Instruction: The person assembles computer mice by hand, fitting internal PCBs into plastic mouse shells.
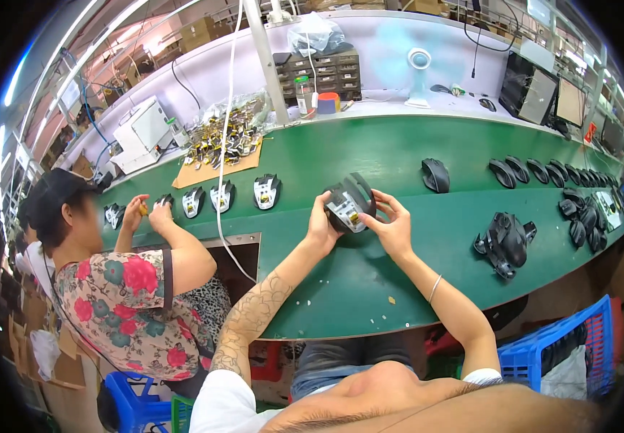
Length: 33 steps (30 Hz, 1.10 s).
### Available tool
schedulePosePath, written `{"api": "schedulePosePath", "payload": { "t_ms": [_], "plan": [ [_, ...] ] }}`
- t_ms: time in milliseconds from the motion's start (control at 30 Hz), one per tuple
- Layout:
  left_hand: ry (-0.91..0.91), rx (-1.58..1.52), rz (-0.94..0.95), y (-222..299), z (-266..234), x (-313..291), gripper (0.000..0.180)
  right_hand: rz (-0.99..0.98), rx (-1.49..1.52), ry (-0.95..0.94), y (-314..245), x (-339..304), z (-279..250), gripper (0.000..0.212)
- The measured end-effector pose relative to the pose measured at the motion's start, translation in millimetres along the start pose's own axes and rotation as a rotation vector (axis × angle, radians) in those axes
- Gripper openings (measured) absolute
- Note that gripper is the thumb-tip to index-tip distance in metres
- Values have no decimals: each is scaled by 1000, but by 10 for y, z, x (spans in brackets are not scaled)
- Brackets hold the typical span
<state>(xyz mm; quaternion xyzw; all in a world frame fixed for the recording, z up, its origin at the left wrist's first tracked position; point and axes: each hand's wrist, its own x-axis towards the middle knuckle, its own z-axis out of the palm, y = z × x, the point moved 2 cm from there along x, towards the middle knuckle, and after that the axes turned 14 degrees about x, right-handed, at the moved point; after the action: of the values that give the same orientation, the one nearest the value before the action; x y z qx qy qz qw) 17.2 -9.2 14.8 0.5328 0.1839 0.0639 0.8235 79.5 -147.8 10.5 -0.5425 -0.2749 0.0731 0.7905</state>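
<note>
Above the green workbench I hold an opened computer mouse base, its white inside and a yellow part facing up. My left hand is closed round its left side. A curved black mouse shell stands tilted along the base's right side; whether the two are joined I cannot tell. My right hand has its fingers behind this shell, with the thumb at the base's lower right edge. To the left, several opened mouse bases lie in a row. A black mouse rests farther right.
A pile of black mouse shells lies at right, with several mice lined up beyond. Small parts cover a cardboard sheet at far left. A white cable hangs across. A co-worker sits at left; a blue crate stands right.
</note>
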Motion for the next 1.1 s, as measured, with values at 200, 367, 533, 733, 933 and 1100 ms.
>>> {"api": "schedulePosePath", "payload": {
  "t_ms": [200,367,533,733,933,1100],
  "plan": [
    [32,-68,166,-104,-36,-65,55,-137,-229,-102,-151,-76,190,53],
    [12,-101,273,-192,17,-96,48,-109,-247,-100,-196,-63,233,52],
    [80,-123,295,-113,102,-202,41,-105,-204,-106,-200,-53,214,53],
    [174,60,373,-118,54,-176,48,-128,-224,-151,-133,-61,239,56],
    [221,19,302,-76,-17,-170,46,-290,-507,-201,-182,-110,343,61],
    [106,-92,319,136,40,-185,45,206,237,-104,208,20,161,43]
  ]
}}
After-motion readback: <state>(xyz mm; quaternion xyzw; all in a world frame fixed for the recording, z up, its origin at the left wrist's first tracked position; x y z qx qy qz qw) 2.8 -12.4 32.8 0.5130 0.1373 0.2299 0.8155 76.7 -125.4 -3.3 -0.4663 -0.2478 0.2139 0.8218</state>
